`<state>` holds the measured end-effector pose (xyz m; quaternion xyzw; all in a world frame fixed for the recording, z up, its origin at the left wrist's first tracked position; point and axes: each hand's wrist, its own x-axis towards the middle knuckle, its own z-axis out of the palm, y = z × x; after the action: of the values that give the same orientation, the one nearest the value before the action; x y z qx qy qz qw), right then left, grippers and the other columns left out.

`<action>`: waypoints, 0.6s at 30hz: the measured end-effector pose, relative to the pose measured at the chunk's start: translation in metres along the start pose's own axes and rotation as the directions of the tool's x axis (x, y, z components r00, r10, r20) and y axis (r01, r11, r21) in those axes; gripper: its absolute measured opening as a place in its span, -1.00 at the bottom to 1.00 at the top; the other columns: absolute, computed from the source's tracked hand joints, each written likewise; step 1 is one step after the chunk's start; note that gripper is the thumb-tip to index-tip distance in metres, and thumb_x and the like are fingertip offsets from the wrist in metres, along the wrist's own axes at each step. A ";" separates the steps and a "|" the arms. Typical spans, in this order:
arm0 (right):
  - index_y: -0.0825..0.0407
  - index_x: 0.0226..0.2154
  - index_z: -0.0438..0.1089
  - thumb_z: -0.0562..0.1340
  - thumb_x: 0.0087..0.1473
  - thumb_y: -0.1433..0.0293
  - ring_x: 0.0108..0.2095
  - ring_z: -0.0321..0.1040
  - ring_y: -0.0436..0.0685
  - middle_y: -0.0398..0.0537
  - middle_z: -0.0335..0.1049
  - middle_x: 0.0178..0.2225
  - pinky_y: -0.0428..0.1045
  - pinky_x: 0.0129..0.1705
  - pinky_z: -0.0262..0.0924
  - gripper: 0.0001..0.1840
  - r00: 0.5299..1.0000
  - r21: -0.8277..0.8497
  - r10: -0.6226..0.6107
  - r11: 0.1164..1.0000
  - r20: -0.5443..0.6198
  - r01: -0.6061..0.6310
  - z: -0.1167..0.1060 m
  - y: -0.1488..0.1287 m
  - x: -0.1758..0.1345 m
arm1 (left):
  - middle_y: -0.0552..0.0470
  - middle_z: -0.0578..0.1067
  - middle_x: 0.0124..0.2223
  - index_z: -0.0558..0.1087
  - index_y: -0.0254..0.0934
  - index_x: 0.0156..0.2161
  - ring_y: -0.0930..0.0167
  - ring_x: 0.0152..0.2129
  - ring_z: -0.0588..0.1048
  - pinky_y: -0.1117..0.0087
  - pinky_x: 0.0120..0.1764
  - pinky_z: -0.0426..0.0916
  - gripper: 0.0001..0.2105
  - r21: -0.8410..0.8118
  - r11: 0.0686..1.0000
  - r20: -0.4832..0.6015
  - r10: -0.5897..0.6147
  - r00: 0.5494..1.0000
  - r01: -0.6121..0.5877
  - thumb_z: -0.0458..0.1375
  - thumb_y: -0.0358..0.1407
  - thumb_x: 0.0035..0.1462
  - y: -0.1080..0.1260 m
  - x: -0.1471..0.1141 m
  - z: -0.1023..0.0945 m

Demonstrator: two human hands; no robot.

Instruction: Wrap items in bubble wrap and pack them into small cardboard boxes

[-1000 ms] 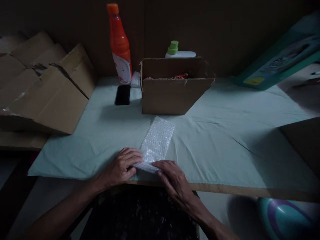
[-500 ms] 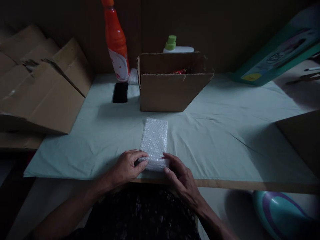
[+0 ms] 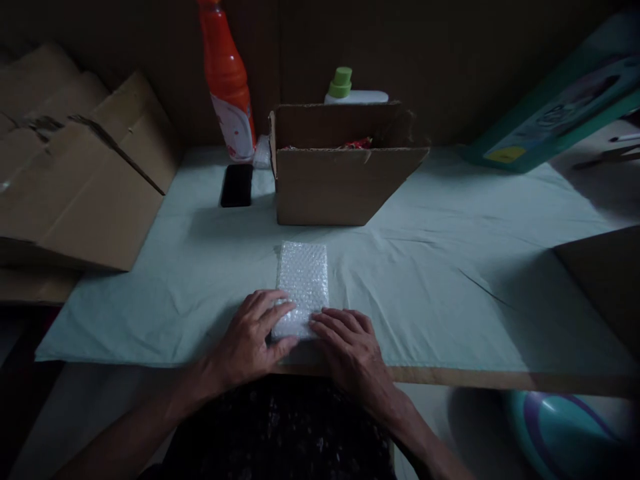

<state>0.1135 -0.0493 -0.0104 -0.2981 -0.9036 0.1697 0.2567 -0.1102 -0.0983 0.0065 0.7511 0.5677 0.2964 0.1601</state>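
Note:
A clear piece of bubble wrap (image 3: 304, 270) lies flat near the table's front edge, its near end folded over into a thicker layer. At the left of this fold is my left hand (image 3: 255, 333), its fingers over the top and its thumb along the near edge, holding the wrap. My right hand (image 3: 347, 340) rests with its fingers stretched flat on the right side of the fold, its thumb hidden below. Whether anything lies inside the fold cannot be seen.
An open cardboard box (image 3: 325, 187) with red items inside stands ahead. Behind it is a green-capped white bottle (image 3: 356, 97). A black phone (image 3: 237, 186) and an orange-red bottle (image 3: 227, 87) are left of it. More cartons (image 3: 95, 193) stand left; a green container (image 3: 545, 120) leans right.
The near end of the bubble wrap has been pressed flatter. My right hand has turned from gripping the fold to lying flat on it, and my left fingers have moved onto its top.

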 end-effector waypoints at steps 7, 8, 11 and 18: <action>-0.07 0.10 0.35 0.17 0.26 0.42 -0.11 0.45 0.24 0.05 0.55 -0.09 0.17 -0.11 0.29 -0.64 0.994 0.055 0.082 0.995 -0.075 -0.078 -0.005 0.007 0.016 | -0.05 0.59 -0.14 0.44 -0.25 0.02 0.31 -0.21 0.54 0.18 -0.10 0.47 -0.76 -0.086 0.993 -0.004 -0.078 0.997 0.078 0.08 -0.41 0.28 -0.006 0.007 0.006; -0.07 0.11 0.34 0.18 0.26 0.40 -0.04 0.42 0.27 0.08 0.51 -0.01 0.19 -0.08 0.28 -0.63 0.990 -0.008 0.079 0.997 -0.116 -0.080 -0.005 0.008 0.016 | -0.07 0.58 -0.12 0.44 -0.27 0.03 0.29 -0.18 0.53 0.17 -0.08 0.47 -0.75 -0.059 0.994 -0.026 -0.097 0.995 0.095 0.10 -0.41 0.27 -0.009 0.012 0.009; -0.05 0.08 0.34 0.24 0.21 0.39 0.10 0.33 0.33 0.12 0.40 0.14 0.24 0.00 0.23 -0.62 0.995 -0.156 0.024 0.987 -0.096 -0.038 -0.003 0.010 0.015 | -0.13 0.53 -0.03 0.44 -0.27 0.04 0.23 -0.08 0.50 0.13 -0.02 0.44 -0.74 0.054 0.992 -0.099 -0.110 0.989 0.116 0.14 -0.38 0.24 -0.018 0.023 0.016; -0.02 -0.01 0.40 0.17 0.28 0.44 -0.01 0.42 0.27 0.03 0.55 -0.04 0.24 0.02 0.21 -0.76 0.999 -0.095 -0.022 0.995 0.039 0.025 -0.004 0.012 0.025 | -0.14 0.51 0.02 0.41 -0.29 0.08 0.22 -0.01 0.43 0.11 0.07 0.37 -0.67 -0.012 0.999 -0.042 0.031 0.999 -0.032 0.17 -0.35 0.20 -0.011 0.007 0.006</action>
<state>0.1035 -0.0238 -0.0037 -0.2961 -0.9188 0.1291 0.2270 -0.1134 -0.0876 -0.0030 0.7526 0.5572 0.3179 0.1482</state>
